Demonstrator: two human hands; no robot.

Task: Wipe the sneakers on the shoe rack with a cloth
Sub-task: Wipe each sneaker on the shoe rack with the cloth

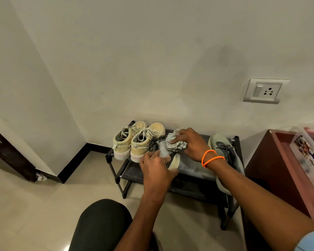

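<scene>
A low black shoe rack (192, 169) stands against the wall. My left hand (155, 166) grips the heel end of a grey sneaker (162, 148) with a pale sole, held over the rack's top shelf. My right hand (190, 144), with orange bands on its wrist, presses a crumpled grey-white cloth (178, 144) against that sneaker's upper. Its pale grey mate (225, 151) lies at the rack's right end, partly behind my right forearm. Two yellowish high-top sneakers (134, 140) stand side by side at the left end.
A dark red cabinet (272, 171) stands right of the rack, with a clear plastic box (308, 156) on it. A wall socket (264, 91) is above the rack. My dark-clad knee (101, 225) is at the bottom. A dark door frame (11, 156) is at the left.
</scene>
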